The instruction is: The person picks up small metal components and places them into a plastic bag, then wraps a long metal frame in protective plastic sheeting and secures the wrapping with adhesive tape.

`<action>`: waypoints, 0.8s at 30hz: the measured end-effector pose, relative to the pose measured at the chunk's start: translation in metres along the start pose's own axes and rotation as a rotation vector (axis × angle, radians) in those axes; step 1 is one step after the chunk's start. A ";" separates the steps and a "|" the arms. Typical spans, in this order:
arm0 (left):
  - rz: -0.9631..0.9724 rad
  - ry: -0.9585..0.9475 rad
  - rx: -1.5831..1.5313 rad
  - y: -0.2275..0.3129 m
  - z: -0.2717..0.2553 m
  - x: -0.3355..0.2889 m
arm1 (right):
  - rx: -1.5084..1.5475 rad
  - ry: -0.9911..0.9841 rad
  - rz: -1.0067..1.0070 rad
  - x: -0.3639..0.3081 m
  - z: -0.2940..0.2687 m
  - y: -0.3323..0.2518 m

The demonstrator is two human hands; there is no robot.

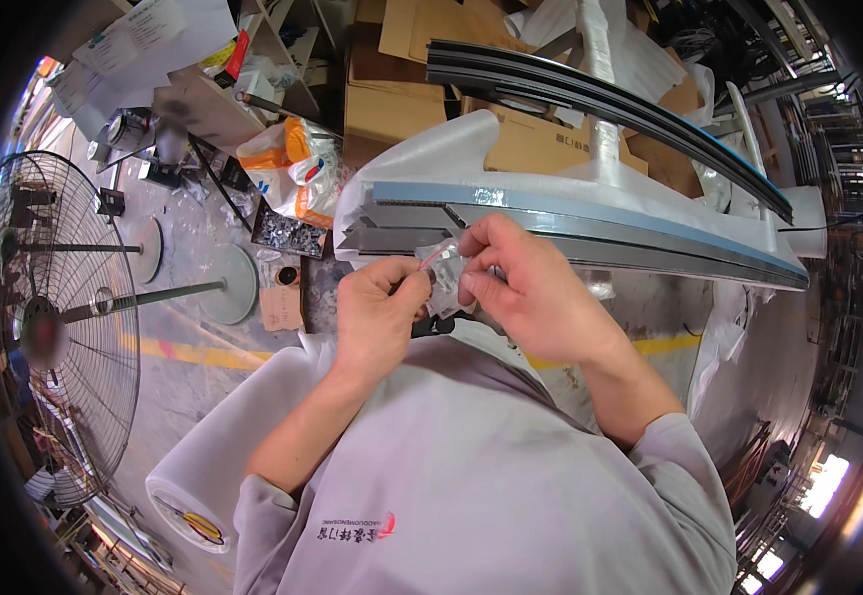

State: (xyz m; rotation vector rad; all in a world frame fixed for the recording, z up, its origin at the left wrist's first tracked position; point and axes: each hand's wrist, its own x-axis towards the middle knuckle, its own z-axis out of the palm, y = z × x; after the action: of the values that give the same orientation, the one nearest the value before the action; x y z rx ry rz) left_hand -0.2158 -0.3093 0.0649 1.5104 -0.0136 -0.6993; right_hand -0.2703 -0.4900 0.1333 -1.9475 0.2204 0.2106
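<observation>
A small clear plastic bag point(444, 281) with a thin red line along its top hangs between my hands, in front of my chest. My left hand point(380, 309) pinches it by the left edge, thumb against curled fingers. On the other side, my right hand point(523, 288) has its bent fingers and thumb closed on the bag's right edge. What lies inside the bag is too small to make out. Just beyond my hands are long grey metal profiles point(590, 238) with a blue-grey face, lying on white foam sheet point(422, 159).
A dark profile point(610, 109) rests across the wrapped rack behind, near cardboard point(541, 144). To the left are a box of small metal parts point(288, 236), an orange-and-white bag point(298, 169) and a large fan point(64, 317). A white foam roll point(223, 446) holding yellow-handled scissors point(198, 526) stands at lower left.
</observation>
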 end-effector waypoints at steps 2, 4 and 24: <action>0.013 -0.011 -0.006 0.000 -0.003 -0.002 | 0.265 -0.051 0.182 0.001 -0.003 0.000; 0.007 -0.011 0.020 0.002 -0.005 -0.003 | 0.558 -0.049 0.249 0.000 -0.003 0.006; 0.003 0.004 -0.025 0.004 -0.016 -0.023 | 0.111 0.114 -0.081 -0.016 0.031 0.005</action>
State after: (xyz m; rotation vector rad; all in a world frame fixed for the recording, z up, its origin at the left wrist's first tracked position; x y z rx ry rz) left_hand -0.2260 -0.2852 0.0766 1.4878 -0.0035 -0.6916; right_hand -0.2885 -0.4621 0.1212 -1.8558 0.2230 0.0333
